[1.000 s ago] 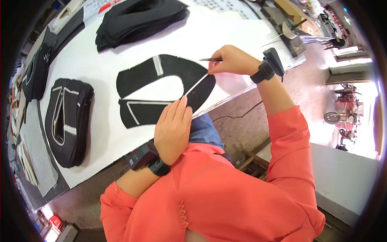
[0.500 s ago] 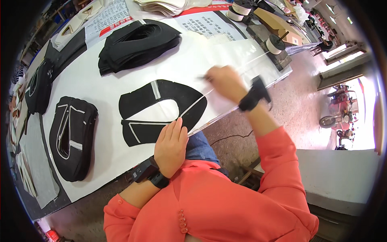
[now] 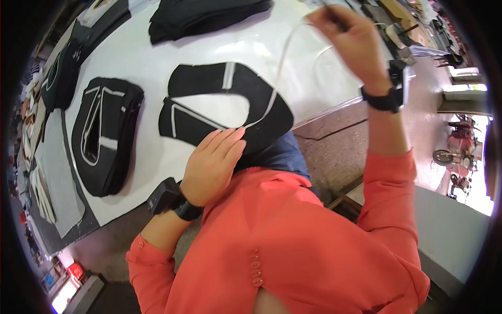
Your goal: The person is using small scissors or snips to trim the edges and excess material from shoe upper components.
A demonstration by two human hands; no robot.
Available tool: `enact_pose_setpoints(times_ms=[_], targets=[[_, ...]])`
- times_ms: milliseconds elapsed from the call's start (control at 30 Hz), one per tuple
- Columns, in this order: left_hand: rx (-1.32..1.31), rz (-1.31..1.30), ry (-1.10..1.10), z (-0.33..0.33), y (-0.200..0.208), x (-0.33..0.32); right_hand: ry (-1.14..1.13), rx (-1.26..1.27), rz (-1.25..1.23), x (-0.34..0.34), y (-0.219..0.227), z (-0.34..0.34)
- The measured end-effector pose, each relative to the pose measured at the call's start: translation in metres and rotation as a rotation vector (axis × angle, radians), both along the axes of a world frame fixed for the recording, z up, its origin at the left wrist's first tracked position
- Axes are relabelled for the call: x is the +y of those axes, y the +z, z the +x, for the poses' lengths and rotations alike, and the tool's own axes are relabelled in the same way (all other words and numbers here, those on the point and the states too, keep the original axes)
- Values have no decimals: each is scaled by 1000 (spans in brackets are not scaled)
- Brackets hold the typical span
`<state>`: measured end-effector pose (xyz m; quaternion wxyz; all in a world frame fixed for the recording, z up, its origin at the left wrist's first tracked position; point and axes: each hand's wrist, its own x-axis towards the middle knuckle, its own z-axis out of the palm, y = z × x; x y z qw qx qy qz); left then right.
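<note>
A curved black fabric piece point(image 3: 201, 78) with an open middle lies on the white-covered table. White strips mark its lower arm, and a wider pale band crosses its upper arm. My left hand point(image 3: 212, 165) rests flat on its near edge, fingers outstretched, fingertips on a narrow white tape point(image 3: 281, 63). From there the tape curves over the right side of the piece and rises to my right hand point(image 3: 358, 47), raised at the far right. Its fingers are closed on the tape and also around a slim dark tool point(image 3: 335, 18), too blurred to name.
Left of the piece stands a stack of similar black pieces point(image 3: 120, 141) with white strips. Another black stack point(image 3: 204, 21) lies at the far side. A tape spool point(image 3: 395, 35) is at the far right, behind my right wrist. The table's near edge point(image 3: 324, 116) runs past my lap.
My right hand has moved up and away to the right, and the tape now arcs loosely behind it. My left hand stays on the black piece. The whole view has shifted.
</note>
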<state>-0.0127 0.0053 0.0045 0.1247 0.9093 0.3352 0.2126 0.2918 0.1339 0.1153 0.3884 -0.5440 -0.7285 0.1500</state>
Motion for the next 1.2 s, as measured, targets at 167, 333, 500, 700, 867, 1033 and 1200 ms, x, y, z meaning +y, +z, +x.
enact_pose_setpoints(times_ms=[167,333,500,700,867,1033,1200], targets=[[11,58,-3,2,2,1,-53,-255,178,-2,-26,5],[44,91,5,3,5,1,592,-329,-272,-35,-53,-45],[-41,15,-31,-1,4,4,599,-415,-329,-43,-71,-52],[-44,-18,-53,-4,9,7,661,-433,-331,-44,-72,-60],[-28,-18,-51,-3,10,8,620,-335,-602,-44,-63,-68],[-2,-2,-44,0,12,8,579,-263,-640,-41,-75,-67],[53,3,1,5,12,5,585,-225,-750,-41,-66,-74]])
